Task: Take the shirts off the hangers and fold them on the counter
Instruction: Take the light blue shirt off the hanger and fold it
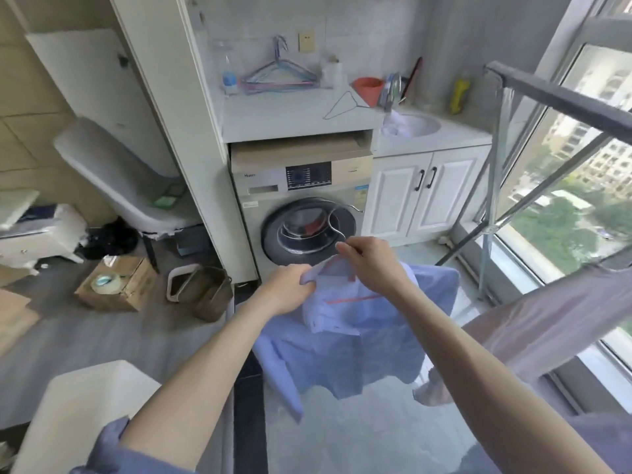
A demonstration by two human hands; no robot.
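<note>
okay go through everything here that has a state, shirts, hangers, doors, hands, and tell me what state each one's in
blue shirt: still on its hanger, held in the air
red hanger: inside the shirt
left hand: gripping the collar
right hand: pinching the hanger's neck
spare hangers: empty, on the wall hook
washer door: shut
cabinet doors: shut

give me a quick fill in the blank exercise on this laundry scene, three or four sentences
1. The left hand grips the collar of the ____ shirt.
2. The right hand holds the metal hook of the ____ that is in the shirt.
3. A bare wire hanger lies on the counter above the ____ machine.
4. Several hangers hang on the ____ behind the counter.

Missing words: blue; hanger; washing; wall
</note>
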